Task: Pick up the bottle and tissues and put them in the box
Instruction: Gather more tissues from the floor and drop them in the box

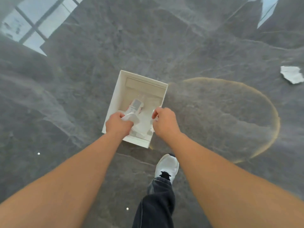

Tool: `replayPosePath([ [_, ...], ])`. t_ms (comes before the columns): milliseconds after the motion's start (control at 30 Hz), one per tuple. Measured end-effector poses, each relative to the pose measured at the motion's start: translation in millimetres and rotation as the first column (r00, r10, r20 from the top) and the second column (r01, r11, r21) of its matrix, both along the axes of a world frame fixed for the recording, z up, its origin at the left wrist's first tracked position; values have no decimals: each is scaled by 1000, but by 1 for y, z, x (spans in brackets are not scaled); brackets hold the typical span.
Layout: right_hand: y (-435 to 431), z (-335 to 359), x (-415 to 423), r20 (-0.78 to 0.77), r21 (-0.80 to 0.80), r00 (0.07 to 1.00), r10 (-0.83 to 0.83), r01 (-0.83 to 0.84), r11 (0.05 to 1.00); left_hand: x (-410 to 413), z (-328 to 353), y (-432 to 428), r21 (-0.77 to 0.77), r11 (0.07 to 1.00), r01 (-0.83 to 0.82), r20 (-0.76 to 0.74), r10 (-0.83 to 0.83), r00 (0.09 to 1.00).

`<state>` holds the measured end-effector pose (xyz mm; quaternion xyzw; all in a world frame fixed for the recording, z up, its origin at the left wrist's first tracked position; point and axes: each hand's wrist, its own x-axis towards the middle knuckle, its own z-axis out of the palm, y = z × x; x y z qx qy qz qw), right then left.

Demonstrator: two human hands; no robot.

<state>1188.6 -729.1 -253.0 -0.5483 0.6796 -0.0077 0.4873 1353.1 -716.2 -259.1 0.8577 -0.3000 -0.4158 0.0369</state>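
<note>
Left hand [118,124] clutching tissues [131,118] over box [115,96]; right hand [164,120] pinching tissue; bottle [135,106] inside.

One box [115,99], one bottle [135,105], two hands, one floor scrap [292,74].

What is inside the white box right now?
The white box holds a small bottle lying on its base, with crumpled tissues nearer the person. The left hand and right hand cover part of the tissues and the near corners.
</note>
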Motion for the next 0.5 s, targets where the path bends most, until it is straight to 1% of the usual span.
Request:
replayPosePath([
  [67, -13, -17, 19, -9, 10, 1000, 12, -12, 1000, 14, -15, -9, -6, 998, -68, -59, 68, 996],
  [100, -16, -23, 22, 0, 23, 999, 40, -40, 999, 17, -20, -12, -3, 999, -53, -81, 52, 995],
  [167, -13, -30, 16, 21, 71, 992, 127, -128, 989, 18, -25, -14, 9, 999, 53, -70, -52, 996],
  [233, -6, -37, 5, -12, 105, 981, 195, -193, 976, 19, -29, -12, 31, 986, 162, 1, -162, 987],
  [267, -1, -39, -3, -32, 124, 979, 201, -196, 973, 18, -30, -9, 47, 981, 190, 24, -192, 981],
  [367, 11, -40, -34, -62, 176, 992, 106, -93, 980, 8, -26, 2, 99, 958, 269, 46, -275, 960],
  [500, 27, -33, -93, -76, 208, 997, -21, 36, 978, -37, -15, -4, 167, 868, 468, 53, -482, 875],
])
